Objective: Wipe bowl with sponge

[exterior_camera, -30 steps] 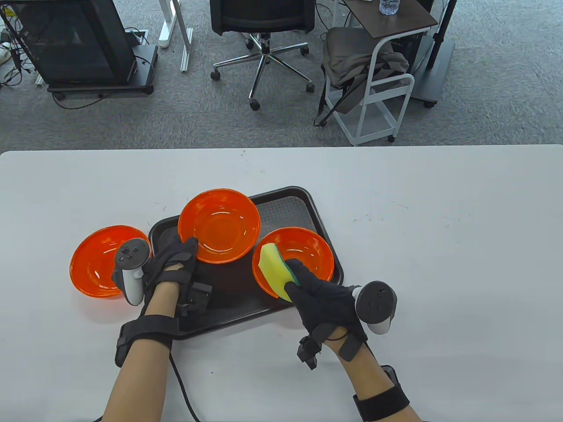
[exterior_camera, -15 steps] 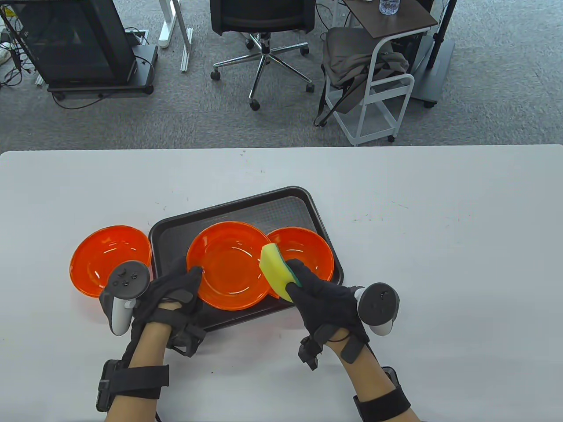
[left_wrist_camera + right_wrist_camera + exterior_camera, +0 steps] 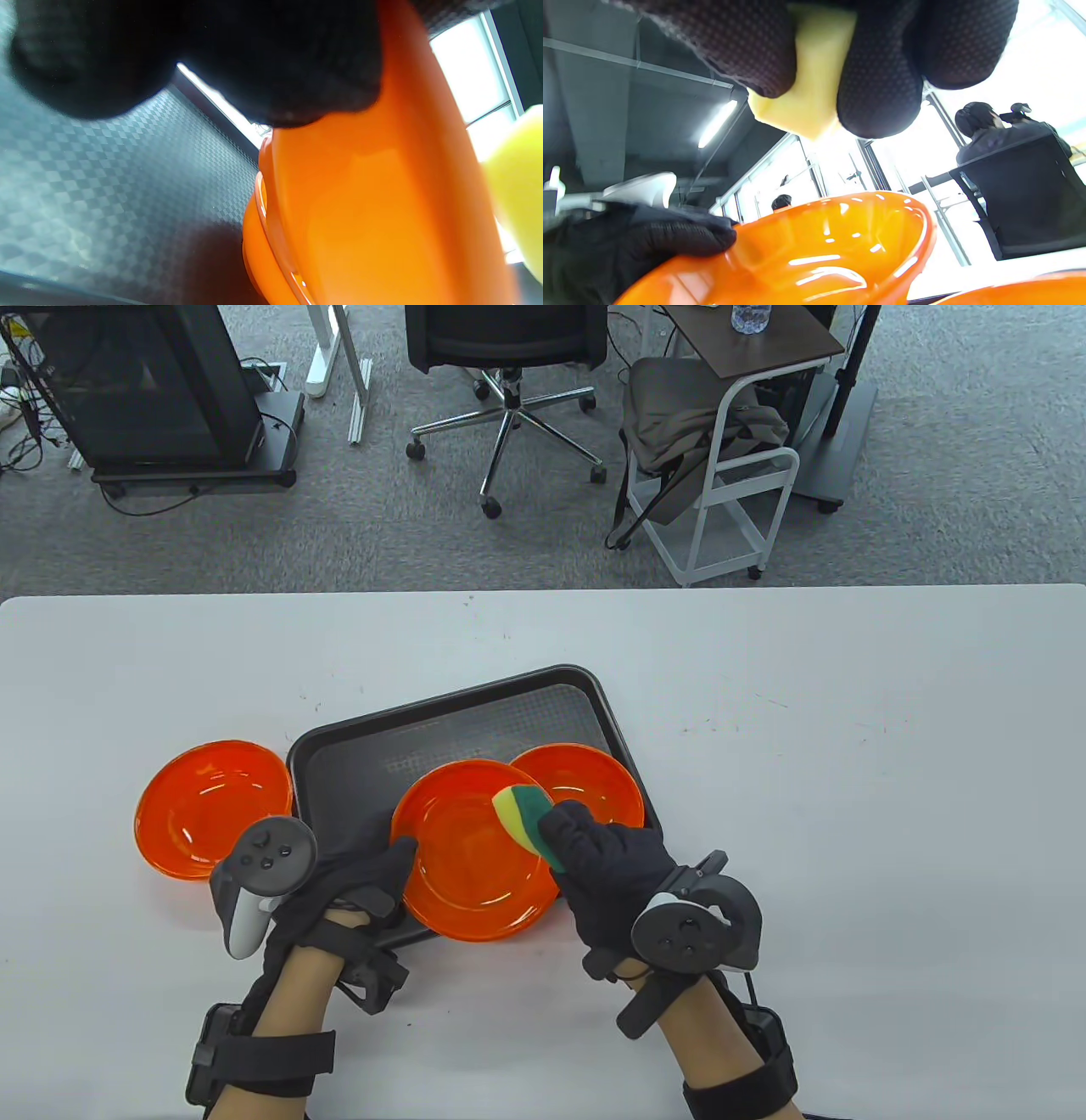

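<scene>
Right now you are at the start of the wiping step: your left hand [image 3: 352, 882] grips the near-left rim of the glossy orange plastic bowl [image 3: 475, 853], which is tilted up over the near edge of the dark textured plastic tray [image 3: 475, 721], while your right hand [image 3: 611, 874] holds the yellow-and-green rectangular sponge [image 3: 519, 813] pinched between its fingers at the bowl's far-right rim. In the right wrist view the sponge [image 3: 810, 76] hangs just above the bowl's shiny inside [image 3: 818, 254]; whether it already touches, you cannot tell from these views.

Your next move, as I judge it, calls for pressing the sponge down into the bowl's hollow and sweeping it around, with your left hand bracing the rim so the slick bowl does not slip.

Count what you have: three orange bowls in all. One is in your grip, a second orange bowl [image 3: 585, 789] sits on the tray behind it, and a third orange bowl [image 3: 208, 806] rests on the white surface [image 3: 848, 814] left of the tray. One sponge, one tray.
</scene>
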`<state>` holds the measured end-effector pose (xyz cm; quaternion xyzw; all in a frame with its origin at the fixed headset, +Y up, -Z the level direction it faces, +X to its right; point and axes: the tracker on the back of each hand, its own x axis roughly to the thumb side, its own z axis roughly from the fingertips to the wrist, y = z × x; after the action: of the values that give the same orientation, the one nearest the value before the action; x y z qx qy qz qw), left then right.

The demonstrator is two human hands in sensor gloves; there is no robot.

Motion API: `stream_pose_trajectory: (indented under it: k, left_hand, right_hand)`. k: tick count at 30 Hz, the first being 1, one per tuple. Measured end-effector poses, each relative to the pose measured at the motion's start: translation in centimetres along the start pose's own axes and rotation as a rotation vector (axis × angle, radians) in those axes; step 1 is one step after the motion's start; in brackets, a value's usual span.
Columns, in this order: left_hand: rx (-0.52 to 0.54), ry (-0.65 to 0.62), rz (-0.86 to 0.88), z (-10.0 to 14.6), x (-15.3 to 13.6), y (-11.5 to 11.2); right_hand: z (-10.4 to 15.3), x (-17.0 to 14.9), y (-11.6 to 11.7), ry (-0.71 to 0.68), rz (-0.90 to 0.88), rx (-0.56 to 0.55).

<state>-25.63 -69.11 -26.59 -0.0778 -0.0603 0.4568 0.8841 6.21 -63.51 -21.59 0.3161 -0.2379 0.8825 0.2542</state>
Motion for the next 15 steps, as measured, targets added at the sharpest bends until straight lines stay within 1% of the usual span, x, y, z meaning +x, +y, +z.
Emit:
stream_pose_trajectory:
  k: [2,5,8,12,15]
  left_hand:
    - [0.0,-0.003,0.003,0.0,0.1,-0.1]
    - [-0.003,-0.011,0.003,0.1,0.2,-0.1]
    - [-0.019,-0.026,0.01,0.1,0.6,-0.4]
    - [-0.048,-0.057,-0.019,0.2,1.5,-1.3]
    - [-0.057,-0.068,-0.032,0.2,1.7,-1.8]
  right_hand:
    - [-0.2,0.9,0.2,-0.056,0.114,0.044]
    - [-0.5,2.0,0.7,-0.118,0.227,0.102]
    - [-0.7,2.7,1.4,-0.133,0.288,0.172]
    - [-1.3,3.5,3.1,-0.17,0.44,0.331]
    - [-1.7,3.7,4.1,-0.163,0.552,0.413]
